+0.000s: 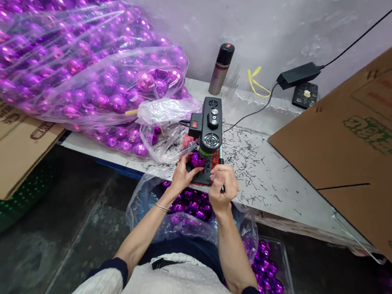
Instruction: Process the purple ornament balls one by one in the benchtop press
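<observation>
A small black machine [212, 125] with a red switch stands near the front edge of the white table [269, 179]. Under its head is a shiny purple ball [197, 160], gripped between the thumb and fingers of my left hand [183, 175]. To the right of the machine, my right hand [223, 186] is closed round the black-tipped lever [221, 156]. Below my hands, an open clear plastic bag [142, 198] with more purple balls rests at my lap.
A big clear bag of purple balls [82, 62] fills the left. Behind the machine stands a spray can [221, 69]. A power adapter [298, 75] and cable lie at the back. Cardboard boxes [365, 125] lean in from the right. Small black bits litter the table.
</observation>
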`<state>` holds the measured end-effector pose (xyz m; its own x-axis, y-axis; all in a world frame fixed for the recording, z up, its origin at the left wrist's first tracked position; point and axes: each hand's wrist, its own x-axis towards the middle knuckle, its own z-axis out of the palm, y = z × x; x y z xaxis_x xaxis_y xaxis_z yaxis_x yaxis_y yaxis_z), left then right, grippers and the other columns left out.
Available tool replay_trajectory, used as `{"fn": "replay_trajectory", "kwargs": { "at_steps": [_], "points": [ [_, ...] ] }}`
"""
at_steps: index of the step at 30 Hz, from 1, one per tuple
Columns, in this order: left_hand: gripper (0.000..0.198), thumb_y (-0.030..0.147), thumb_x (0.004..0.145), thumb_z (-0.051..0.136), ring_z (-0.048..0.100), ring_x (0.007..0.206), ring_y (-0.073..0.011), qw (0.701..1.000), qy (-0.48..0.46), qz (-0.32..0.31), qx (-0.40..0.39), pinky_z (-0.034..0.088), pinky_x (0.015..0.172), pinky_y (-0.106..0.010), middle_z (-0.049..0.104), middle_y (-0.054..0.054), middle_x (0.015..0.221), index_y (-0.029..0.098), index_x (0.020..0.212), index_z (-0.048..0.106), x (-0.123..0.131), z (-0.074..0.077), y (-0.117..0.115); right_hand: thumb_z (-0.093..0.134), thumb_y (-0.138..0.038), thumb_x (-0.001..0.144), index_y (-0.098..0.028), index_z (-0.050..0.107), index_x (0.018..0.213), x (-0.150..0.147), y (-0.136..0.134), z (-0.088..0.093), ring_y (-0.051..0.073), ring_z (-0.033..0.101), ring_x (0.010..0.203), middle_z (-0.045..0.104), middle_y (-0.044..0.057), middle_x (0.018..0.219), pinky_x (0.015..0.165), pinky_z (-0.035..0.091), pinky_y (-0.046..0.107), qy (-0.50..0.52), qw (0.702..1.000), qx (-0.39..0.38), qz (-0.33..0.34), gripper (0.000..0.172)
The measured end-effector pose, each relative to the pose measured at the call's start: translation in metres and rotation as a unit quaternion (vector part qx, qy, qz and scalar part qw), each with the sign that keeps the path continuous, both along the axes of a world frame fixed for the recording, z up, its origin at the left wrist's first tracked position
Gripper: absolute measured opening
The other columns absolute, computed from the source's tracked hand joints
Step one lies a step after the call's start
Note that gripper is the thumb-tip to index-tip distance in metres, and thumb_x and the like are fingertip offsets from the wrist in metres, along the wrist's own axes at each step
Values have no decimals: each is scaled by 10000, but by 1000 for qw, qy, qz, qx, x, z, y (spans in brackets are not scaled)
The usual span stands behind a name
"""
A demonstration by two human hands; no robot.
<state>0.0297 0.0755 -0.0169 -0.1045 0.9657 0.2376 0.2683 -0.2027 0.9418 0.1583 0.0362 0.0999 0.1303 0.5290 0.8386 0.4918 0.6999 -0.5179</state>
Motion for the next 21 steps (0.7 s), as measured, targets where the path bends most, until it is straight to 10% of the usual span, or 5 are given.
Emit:
{"fn": "replay_trajectory", "kwargs": {
  "at_steps": [21],
  "points": [
    [577,439,826,813,660,1192,-294,992,103,-27,62,503,1054,-456,693,-122,1272,214,1313,599,-1,-1,1,451,-207,1015,-233,530,719,-2,1,30,143,578,674,578,3,688,652,447,317,35,998,-50,-11,308]
  ]
}}
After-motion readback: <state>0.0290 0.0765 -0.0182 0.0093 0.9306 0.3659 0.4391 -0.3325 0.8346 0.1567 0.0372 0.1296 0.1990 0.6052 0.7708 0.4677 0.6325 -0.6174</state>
